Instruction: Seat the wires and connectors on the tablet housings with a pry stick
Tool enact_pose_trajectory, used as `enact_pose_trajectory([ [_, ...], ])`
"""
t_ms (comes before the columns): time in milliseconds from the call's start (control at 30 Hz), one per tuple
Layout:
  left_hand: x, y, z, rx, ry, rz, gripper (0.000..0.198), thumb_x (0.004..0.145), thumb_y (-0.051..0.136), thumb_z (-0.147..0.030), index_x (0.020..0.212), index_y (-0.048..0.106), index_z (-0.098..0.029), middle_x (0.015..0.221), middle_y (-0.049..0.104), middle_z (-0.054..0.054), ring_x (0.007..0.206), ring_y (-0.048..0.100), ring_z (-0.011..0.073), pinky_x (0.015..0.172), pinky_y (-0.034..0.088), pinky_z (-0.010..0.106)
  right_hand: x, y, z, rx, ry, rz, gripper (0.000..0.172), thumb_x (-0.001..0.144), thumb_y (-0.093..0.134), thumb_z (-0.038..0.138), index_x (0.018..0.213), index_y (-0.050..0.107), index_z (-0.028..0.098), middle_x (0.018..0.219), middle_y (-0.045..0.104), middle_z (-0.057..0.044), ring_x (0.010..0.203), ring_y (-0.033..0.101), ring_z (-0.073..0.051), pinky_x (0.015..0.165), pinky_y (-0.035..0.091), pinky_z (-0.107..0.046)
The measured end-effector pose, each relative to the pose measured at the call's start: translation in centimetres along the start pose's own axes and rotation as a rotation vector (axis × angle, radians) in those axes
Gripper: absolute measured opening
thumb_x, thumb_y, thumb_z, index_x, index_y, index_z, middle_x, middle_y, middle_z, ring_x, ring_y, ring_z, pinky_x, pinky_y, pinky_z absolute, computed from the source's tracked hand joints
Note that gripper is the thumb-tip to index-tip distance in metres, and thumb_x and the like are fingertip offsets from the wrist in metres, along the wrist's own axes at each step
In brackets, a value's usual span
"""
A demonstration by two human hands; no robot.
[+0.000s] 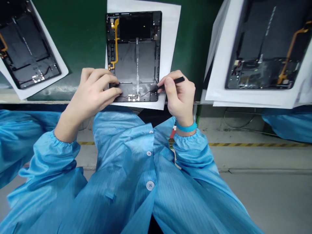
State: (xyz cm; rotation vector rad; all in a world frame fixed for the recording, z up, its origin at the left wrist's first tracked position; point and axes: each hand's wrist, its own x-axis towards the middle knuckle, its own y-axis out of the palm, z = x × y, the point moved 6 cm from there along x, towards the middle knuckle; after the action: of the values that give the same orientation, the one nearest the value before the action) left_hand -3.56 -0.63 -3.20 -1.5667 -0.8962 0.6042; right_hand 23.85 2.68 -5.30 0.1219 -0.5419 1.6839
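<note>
An opened black tablet housing (126, 65) lies on white paper (170, 39), with an orange flex cable (116, 45) along its left side and a small white circuit board (134, 97) at its near edge. My left hand (94, 91) rests on the housing's lower left corner, fingers apart and nothing visible in them. In my right hand (180, 94) is a thin black tool (174, 82), pinched between thumb and fingers. Its tip meets the lower right corner of the housing, near a thin dark wire (145, 94).
Another opened housing (26, 48) lies on paper at the left of the green table (73, 32). At the right, a third housing (265, 48) sits on stacked white sheets (219, 94). Blue sleeves (14, 139) of a person show at far left.
</note>
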Motion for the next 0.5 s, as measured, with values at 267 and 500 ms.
enact_pose_trajectory([
  [267,-0.6,-1.3,-3.1,-0.039,-0.066,-0.124,0.022,0.117,0.063,-0.032,0.138,0.070,-0.031,0.147,0.076,0.009,0.144,0.069,0.0326,0.113,0.056,0.060,-0.1,0.4,-0.1,-0.048,0.051,0.088,0.044,0.120,0.052,0.059,0.097,0.075,0.028,0.086,0.075,0.001,0.074,0.071,-0.017,0.079,0.062,-0.038],
  [500,1.4,1.5,-7.8,0.006,0.051,-0.340,0.020,0.117,0.064,-0.030,0.132,0.076,-0.023,0.128,0.084,0.005,0.123,0.078,0.0293,0.104,0.057,0.052,0.2,0.6,0.5,-0.164,-0.016,0.115,0.043,0.121,0.049,0.056,0.096,0.073,0.029,0.088,0.075,0.000,0.080,0.073,-0.020,0.092,0.062,-0.047],
])
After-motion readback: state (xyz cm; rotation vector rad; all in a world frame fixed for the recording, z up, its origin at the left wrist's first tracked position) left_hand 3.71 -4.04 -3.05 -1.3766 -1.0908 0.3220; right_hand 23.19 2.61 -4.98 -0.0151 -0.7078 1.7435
